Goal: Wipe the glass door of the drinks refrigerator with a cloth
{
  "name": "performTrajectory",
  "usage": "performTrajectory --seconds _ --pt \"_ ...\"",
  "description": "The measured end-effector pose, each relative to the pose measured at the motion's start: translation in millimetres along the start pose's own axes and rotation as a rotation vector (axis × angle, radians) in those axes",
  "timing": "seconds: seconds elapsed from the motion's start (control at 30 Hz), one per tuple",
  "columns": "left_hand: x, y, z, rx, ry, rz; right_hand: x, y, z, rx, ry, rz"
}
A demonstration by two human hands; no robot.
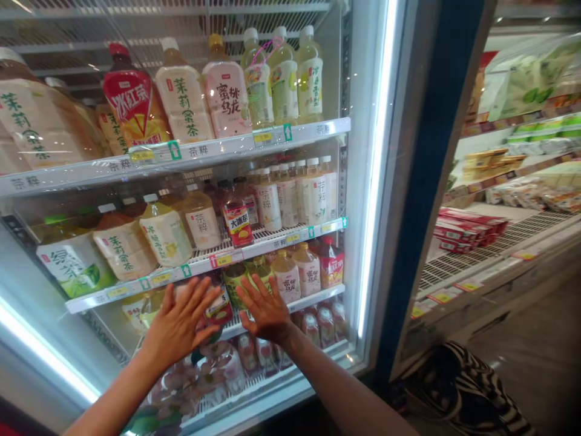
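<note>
My left hand (pixel 181 321) and my right hand (pixel 265 310) are both spread flat, fingers apart, against the glass door (pixel 318 79) of a drinks cooler. They rest side by side at the level of the third shelf (pixel 318 298). Behind the left palm sits a red-labelled bottle (pixel 220 307). Just beyond the right fingertips stand a green-labelled bottle (pixel 236 280) and pale pink tea bottles (pixel 287 275). Neither hand holds anything.
Shelves of bottled teas fill the cooler, with big bottles on the top shelf (pixel 236 144). A dark blue door frame (pixel 431 181) stands to the right. Beyond it is an open chiller (pixel 499 242) with red packs (pixel 467 227). A striped bag (pixel 458 387) lies on the floor.
</note>
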State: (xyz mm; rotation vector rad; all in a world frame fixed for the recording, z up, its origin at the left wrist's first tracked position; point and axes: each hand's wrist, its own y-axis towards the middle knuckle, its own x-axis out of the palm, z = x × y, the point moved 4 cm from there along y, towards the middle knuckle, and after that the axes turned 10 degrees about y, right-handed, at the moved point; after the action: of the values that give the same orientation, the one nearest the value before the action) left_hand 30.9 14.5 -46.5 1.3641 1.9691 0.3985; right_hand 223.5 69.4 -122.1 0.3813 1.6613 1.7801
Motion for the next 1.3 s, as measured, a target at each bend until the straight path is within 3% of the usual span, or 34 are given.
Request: performTrajectory --seconds 0.1,0.17,0.23,0.37,0.43,0.5,0.63,0.7,0.77,0.9,0.97,1.03,1.13,1.2,1.23,1.3 --pt "-21.0 53 -56 -0.152 0.02 0.027 -2 1 0 0.0 0.02 0.022" --pt "-26.4 73 -70 -0.232 0.025 0.025 -2 1 0 0.003 0.022 0.023" --pt "-21.7 66 -54 -0.238 0.025 0.023 -1 1 0 0.009 0.019 0.014" --pt "1.2 1 13 0.005 -0.001 -0.015 0 0 1 0.001 0.009 0.014" --pt "5.2 -20 20 0.103 -0.012 -0.035 1 -1 1 -0.004 0.008 0.015" --pt "-2.1 -15 -8 0.07 -0.008 -0.031 2 -1 1 -0.005 0.012 0.016" --pt "-33.0 34 -104 -0.26 0.021 0.008 4 -4 1 0.002 -0.006 0.01" --pt "-38.7 43 -122 -0.384 0.032 0.019 5 -5 1 0.007 -0.013 0.002" --pt "-30.8 29 -102 -0.368 0.032 0.004 5 -6 1 0.01 -0.016 -0.006" --pt "0.3 -33 -19 -0.111 0.008 -0.019 6 -8 3 0.012 -0.019 -0.024" --pt "5.2 -47 -9 -0.041 0.013 -0.025 6 -8 3 0.011 -0.021 -0.036" --pt "-3.5 -37 -35 -0.084 0.019 -0.028 6 -9 3 0.011 -0.024 -0.042" --pt "-30.0 1 -106 -0.322 0.018 -0.025 5 -10 3 0.015 -0.029 -0.041" --pt "-40.7 15 -136 -0.487 0.024 -0.035 5 -10 3 0.015 -0.031 -0.041" --pt "-41.1 13 -138 -0.519 0.03 -0.034 5 -10 3 0.014 -0.033 -0.042" --pt "-31.9 -8 -114 -0.479 0.043 -0.028 5 -11 4 0.01 -0.038 -0.043"
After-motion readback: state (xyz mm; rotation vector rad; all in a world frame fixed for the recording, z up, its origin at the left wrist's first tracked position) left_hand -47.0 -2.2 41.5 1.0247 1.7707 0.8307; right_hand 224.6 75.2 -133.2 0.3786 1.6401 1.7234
